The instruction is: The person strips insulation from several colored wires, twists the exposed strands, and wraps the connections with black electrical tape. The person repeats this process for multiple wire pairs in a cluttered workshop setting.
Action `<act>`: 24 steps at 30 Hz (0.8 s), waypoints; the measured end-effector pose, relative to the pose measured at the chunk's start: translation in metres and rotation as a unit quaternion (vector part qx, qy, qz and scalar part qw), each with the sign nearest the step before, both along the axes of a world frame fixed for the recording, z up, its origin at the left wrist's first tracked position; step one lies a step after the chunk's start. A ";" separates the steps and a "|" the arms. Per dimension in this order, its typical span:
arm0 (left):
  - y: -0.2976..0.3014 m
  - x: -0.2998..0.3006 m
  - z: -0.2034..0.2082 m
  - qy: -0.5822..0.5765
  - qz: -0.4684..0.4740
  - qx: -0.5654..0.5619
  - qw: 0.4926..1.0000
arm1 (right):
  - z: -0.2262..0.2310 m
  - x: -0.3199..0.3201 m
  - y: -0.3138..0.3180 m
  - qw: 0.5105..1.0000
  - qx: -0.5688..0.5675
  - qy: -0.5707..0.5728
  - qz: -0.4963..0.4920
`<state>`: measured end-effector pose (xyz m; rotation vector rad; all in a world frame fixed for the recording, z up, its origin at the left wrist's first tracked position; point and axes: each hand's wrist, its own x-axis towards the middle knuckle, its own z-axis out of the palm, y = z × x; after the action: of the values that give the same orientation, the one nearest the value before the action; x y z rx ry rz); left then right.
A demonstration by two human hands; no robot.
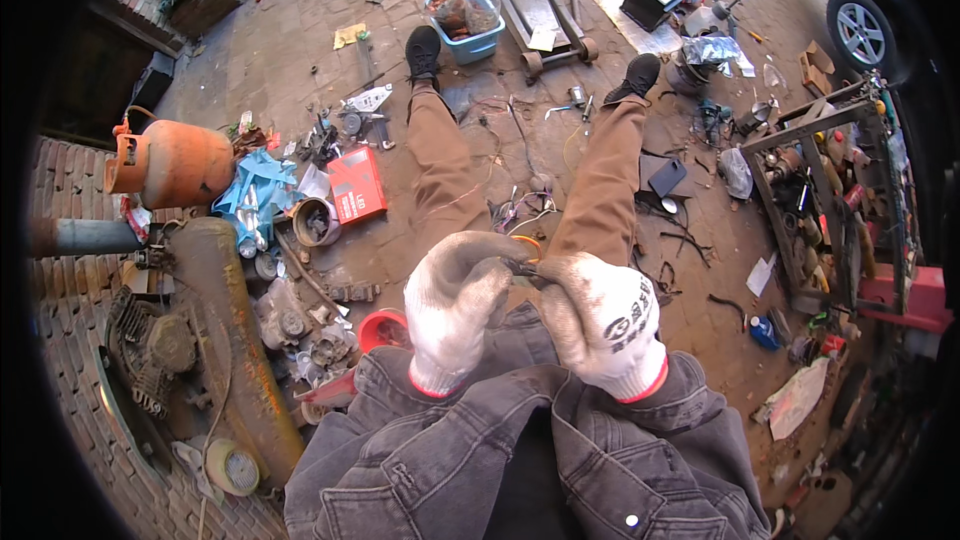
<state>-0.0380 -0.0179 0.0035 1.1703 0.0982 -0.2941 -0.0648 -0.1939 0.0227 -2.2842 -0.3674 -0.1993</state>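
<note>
My left hand (458, 295), in a white work glove with a grey-stained palm and a red cuff, is closed with thumb and fingertips pinched together. In a matching glove, my right hand (602, 318) pinches from the other side, so the fingertips nearly meet. Between them runs a thin dark wire-like piece (522, 268), mostly covered by the fingers. Just beyond the fingertips shows an orange and yellow wire loop (527, 242). Further out, between my legs, a tangle of thin wires (525, 202) lies on the brick ground; whether it joins the held piece cannot be made out.
On the left are an orange gas cylinder (185, 162), a red box (357, 185), a red bowl (385, 330) and a rusty tank (225, 325). A blue basket (478, 45) and a floor jack (530, 5) stand ahead. A cluttered metal frame (830, 190) and a phone (667, 177) are right.
</note>
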 end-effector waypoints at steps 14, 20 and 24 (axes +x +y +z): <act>-0.004 0.007 -0.010 -0.167 -0.020 0.232 0.958 | -0.009 0.007 0.012 0.996 -0.085 -0.024 -0.032; -0.002 0.007 -0.009 -0.178 -0.018 0.249 0.952 | -0.014 0.009 0.016 0.995 -0.075 -0.049 -0.036; 0.001 0.007 -0.012 -0.210 -0.031 0.250 0.945 | -0.012 0.006 0.016 0.995 -0.086 -0.034 -0.027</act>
<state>-0.0311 -0.0170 -0.0083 1.7206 -0.2543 -0.0660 -0.0586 -0.1780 0.0104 -2.4644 -0.3698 -0.2822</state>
